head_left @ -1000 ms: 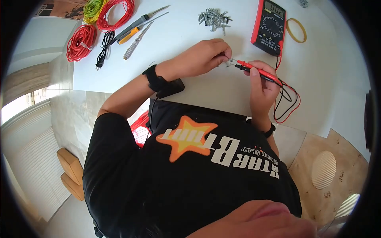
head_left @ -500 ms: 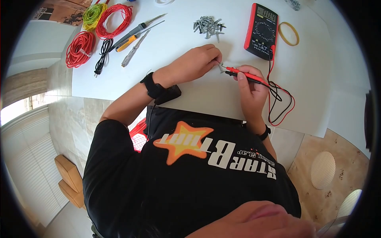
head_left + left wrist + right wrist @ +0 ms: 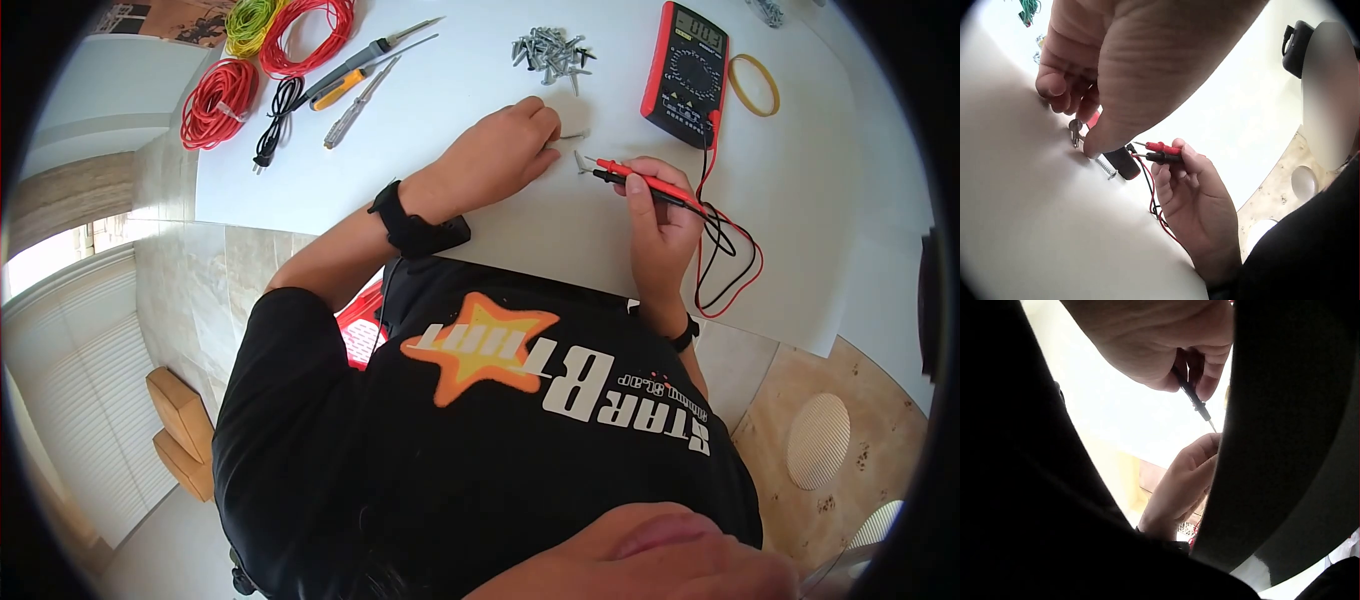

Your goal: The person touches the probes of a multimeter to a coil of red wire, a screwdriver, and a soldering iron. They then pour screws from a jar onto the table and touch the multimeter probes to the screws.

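In the head view my left hand [image 3: 495, 160] is over the white table, thumb and index finger apart. One screw [image 3: 573, 135] lies by its index fingertip; whether they touch is unclear. Another screw [image 3: 581, 161] lies near the probe tips. The left wrist view shows a screw [image 3: 1075, 130] between thumb and fingers, and a second screw [image 3: 1106, 167] past the thumb. My right hand [image 3: 664, 225] pinches a red probe [image 3: 652, 182] and a black probe [image 3: 622, 180] side by side, tips leftward. Their leads run to the multimeter [image 3: 688, 75], its display lit.
A screw pile [image 3: 550, 55] lies beyond my hands. At left are red wire coils [image 3: 217, 105], a yellow-green coil [image 3: 250, 25], a soldering iron [image 3: 350, 65] and screwdrivers [image 3: 345, 120]. A yellow ring [image 3: 755, 86] is right of the multimeter; looped leads [image 3: 735, 270] lie near the right wrist.
My left thumb and index finger have parted and moved away from the screw by the probe tips. The probes remain in my right hand. The head view has shifted slightly, and the meter reading has changed.
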Demonstrator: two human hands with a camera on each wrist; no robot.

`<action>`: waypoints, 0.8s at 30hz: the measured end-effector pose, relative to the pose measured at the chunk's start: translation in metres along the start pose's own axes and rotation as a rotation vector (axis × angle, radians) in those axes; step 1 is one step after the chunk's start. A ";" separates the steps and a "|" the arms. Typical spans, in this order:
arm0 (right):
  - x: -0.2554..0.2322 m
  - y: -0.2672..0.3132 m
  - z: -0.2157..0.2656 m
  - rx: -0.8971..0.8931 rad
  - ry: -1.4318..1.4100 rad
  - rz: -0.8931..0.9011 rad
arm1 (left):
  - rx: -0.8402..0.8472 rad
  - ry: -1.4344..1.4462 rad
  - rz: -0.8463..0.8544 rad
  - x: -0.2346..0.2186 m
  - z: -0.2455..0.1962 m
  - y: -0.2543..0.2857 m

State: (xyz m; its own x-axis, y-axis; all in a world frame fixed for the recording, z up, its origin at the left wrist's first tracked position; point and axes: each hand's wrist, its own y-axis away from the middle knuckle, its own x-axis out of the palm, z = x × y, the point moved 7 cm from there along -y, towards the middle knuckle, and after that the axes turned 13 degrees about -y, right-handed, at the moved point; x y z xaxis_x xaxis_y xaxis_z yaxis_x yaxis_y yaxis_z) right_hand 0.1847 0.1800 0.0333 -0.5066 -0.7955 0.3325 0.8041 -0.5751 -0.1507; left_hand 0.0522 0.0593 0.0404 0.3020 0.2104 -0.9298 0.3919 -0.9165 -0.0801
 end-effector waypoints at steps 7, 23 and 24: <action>0.001 0.001 0.000 0.019 0.009 0.015 | -0.097 -0.068 -0.043 -0.001 0.002 0.011; 0.008 0.003 0.001 0.003 -0.016 0.140 | 0.052 0.272 -0.075 -0.006 -0.015 0.012; 0.008 0.003 0.000 0.003 -0.018 0.140 | 0.051 0.273 -0.075 -0.006 -0.015 0.012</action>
State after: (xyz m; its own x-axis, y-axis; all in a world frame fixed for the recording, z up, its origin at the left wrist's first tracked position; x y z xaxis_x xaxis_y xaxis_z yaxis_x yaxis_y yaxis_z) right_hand 0.1832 0.1721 0.0359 -0.3832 -0.8645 0.3251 0.8678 -0.4576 -0.1939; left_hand 0.0682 0.0517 0.0507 0.4992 0.3557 -0.7901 0.3795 -0.9095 -0.1697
